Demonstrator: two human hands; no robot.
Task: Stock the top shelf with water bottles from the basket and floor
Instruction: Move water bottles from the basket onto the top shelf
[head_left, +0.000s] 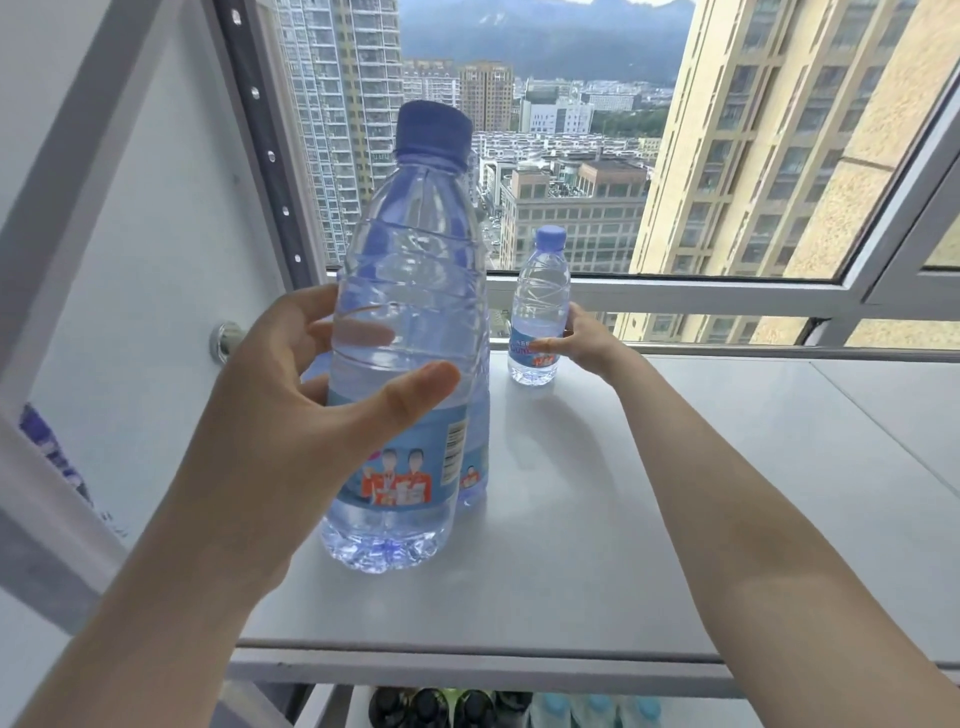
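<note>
Left hand (291, 415): thumb and fingers curled round the near bottle (410, 322), upright, close to the front edge.
Right hand (587, 340): arm stretched, gripping the far bottle (540, 306) at its label, by the back edge.
Third bottle (475, 441): just behind the near one.
Top shelf (675, 519): stretches wide rightward.

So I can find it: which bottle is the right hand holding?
Find the big window. On the white shelf below it, the clear blue-capped plastic bottle stands alone at the back, well apart from the nearer bottle in the left hand.
</note>
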